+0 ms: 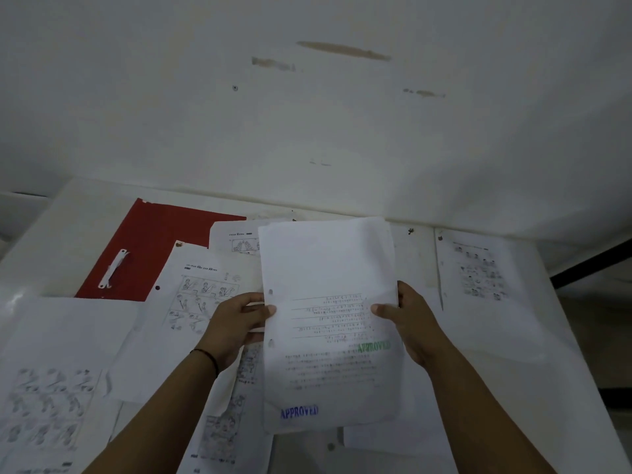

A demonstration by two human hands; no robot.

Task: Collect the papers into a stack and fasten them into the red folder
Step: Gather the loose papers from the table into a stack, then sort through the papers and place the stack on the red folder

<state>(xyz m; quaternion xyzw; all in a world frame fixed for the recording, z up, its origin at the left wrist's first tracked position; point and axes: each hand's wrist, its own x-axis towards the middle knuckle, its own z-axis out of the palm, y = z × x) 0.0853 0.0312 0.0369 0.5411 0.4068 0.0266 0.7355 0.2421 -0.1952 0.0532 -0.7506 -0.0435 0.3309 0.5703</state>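
While gripped, thin flat papers [328,302].

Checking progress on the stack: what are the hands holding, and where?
Both hands hold the paper stack: left hand on its left edge, right hand on its right edge.

Both forearms bare, no sleeves; thin black band [209,358] round the left wrist; right wrist unadorned.

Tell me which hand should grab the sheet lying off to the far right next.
Right. The right hand is nearest the far-right sheet; the left hand, on the stack's other edge, could keep holding it.
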